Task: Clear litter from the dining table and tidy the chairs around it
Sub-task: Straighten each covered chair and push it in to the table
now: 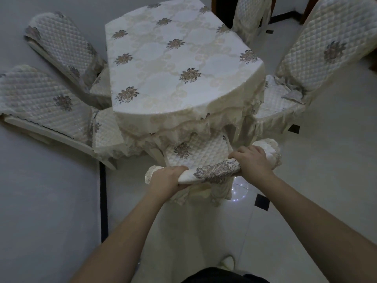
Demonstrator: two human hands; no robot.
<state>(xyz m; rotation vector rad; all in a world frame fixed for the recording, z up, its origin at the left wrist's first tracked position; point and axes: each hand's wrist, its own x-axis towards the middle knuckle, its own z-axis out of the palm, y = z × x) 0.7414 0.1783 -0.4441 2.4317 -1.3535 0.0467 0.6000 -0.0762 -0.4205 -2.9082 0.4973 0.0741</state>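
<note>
The dining table (163, 64) wears a cream cloth with flower motifs, and I see no litter on its top. Directly in front of me stands the near chair (195, 148) in a quilted cover, its seat partly under the hanging cloth. My left hand (166, 179) grips the left end of the chair's top rail, fingers curled over the cover. At the right end of the same rail my right hand (252, 160) grips it too. The rail tilts up to the right.
Two covered chairs (44, 101) (61, 43) stand at the table's left, tucked in. Another chair (318, 52) stands at the right with its seat cover rumpled, and a further chair (248, 15) at the back. Pale tiled floor (306, 160) lies around me; a wall runs along the left.
</note>
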